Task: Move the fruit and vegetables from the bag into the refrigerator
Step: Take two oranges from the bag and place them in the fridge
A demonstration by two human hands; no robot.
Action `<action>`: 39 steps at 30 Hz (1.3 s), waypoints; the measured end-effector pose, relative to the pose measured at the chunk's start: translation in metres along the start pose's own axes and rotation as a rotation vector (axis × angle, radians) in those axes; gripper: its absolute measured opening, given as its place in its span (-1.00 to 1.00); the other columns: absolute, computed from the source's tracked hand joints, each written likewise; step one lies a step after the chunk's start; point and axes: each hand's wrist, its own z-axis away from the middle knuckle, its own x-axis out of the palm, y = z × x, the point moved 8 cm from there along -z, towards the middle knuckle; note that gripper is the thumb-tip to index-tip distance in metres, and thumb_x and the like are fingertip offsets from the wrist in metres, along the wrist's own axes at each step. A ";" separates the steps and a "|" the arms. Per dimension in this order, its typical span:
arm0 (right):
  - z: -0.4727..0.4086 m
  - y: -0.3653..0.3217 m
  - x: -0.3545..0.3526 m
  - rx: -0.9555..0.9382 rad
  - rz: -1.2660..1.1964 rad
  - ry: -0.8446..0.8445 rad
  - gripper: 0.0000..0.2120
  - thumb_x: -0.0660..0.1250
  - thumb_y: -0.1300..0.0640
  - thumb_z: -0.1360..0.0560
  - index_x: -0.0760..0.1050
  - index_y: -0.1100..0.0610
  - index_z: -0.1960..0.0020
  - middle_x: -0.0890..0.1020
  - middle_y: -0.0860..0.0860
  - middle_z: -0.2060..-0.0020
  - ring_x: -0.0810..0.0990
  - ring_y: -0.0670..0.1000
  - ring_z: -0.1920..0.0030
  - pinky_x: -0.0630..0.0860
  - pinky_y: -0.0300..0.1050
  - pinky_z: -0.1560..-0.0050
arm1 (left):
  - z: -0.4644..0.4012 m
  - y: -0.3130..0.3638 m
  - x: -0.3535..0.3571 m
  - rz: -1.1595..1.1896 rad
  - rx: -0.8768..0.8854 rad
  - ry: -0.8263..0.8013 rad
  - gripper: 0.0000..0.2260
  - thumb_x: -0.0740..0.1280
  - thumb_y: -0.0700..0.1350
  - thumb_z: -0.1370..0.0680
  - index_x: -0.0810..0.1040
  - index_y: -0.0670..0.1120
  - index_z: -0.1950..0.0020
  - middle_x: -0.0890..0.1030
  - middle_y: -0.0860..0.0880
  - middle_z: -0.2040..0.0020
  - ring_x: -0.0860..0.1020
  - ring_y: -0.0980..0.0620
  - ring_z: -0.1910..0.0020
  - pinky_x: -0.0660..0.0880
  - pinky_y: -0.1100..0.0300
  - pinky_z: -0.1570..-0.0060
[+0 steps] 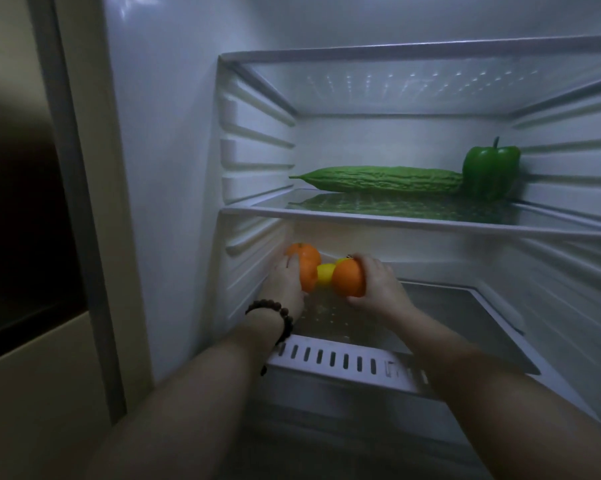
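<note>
Both my hands reach into the open refrigerator's lower compartment, over its glass shelf. My left hand, with a dark bead bracelet on the wrist, is closed around an orange near the left wall. My right hand grips a second orange. A yellow fruit shows between the two oranges; I cannot tell which hand holds it. On the shelf above lie a long bumpy green bitter gourd and a green bell pepper at the back right. The bag is out of view.
A white slotted drawer front runs below my wrists. Ribbed white side walls frame the compartments. The refrigerator's left wall and a beige cabinet stand to the left.
</note>
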 end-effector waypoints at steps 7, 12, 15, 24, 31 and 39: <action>0.009 0.006 -0.001 0.033 -0.002 -0.048 -0.06 0.53 0.05 -0.31 0.02 -0.04 -0.50 0.12 0.09 -0.49 0.12 0.16 -0.46 0.19 0.14 -0.41 | 0.001 0.002 -0.004 0.012 -0.004 -0.020 -0.10 0.47 -0.09 -0.42 -0.10 -0.03 -0.54 0.07 -0.06 -0.54 0.10 -0.07 -0.49 0.11 -0.05 -0.44; 0.031 0.000 -0.012 0.069 -0.039 -0.029 -0.05 0.52 0.01 -0.33 -0.02 -0.09 -0.51 0.03 0.07 -0.52 0.01 0.16 -0.50 0.10 0.15 -0.45 | 0.019 0.013 -0.014 0.000 0.038 -0.040 -0.09 0.42 0.04 -0.44 -0.16 -0.02 -0.54 -0.01 -0.04 -0.56 0.02 -0.07 -0.52 0.08 -0.06 -0.47; 0.049 -0.006 -0.017 0.102 -0.073 -0.018 -0.08 0.48 -0.02 -0.36 -0.04 -0.12 -0.51 0.01 0.03 -0.52 0.00 0.13 -0.51 0.08 0.18 -0.44 | 0.040 0.020 -0.023 -0.056 0.101 -0.001 -0.16 0.36 0.11 -0.47 -0.11 -0.05 -0.54 0.04 -0.06 -0.55 0.04 -0.08 -0.51 0.08 -0.06 -0.47; 0.142 -0.042 -0.058 0.054 0.001 0.238 -0.36 0.34 -0.03 -0.48 0.16 0.01 -0.47 0.14 0.09 -0.50 0.07 0.11 -0.50 0.14 0.09 -0.43 | 0.119 0.041 -0.033 -0.165 0.288 -0.050 -0.27 0.13 0.30 -0.51 0.04 -0.08 -0.53 0.12 -0.06 -0.53 0.03 -0.07 -0.51 -0.02 -0.09 -0.47; 0.258 -0.059 -0.062 0.203 0.093 0.235 -0.43 0.18 -0.11 -0.55 0.10 -0.04 -0.49 0.05 0.02 -0.52 0.00 0.04 -0.51 0.11 0.13 -0.47 | 0.216 0.060 -0.032 0.015 0.354 -0.153 -0.32 0.07 0.28 -0.54 -0.02 -0.02 -0.54 0.00 -0.04 -0.56 -0.07 -0.02 -0.52 -0.08 -0.01 -0.48; 0.419 -0.078 -0.032 0.359 0.173 0.290 -0.42 0.02 -0.16 -0.51 0.27 0.10 -0.44 0.27 0.15 -0.44 0.23 0.15 -0.43 0.25 0.06 -0.41 | 0.349 0.055 -0.001 0.007 0.486 -0.249 -0.35 0.04 0.27 -0.54 0.01 -0.03 -0.53 0.07 -0.06 -0.55 0.03 -0.02 -0.51 -0.04 -0.02 -0.48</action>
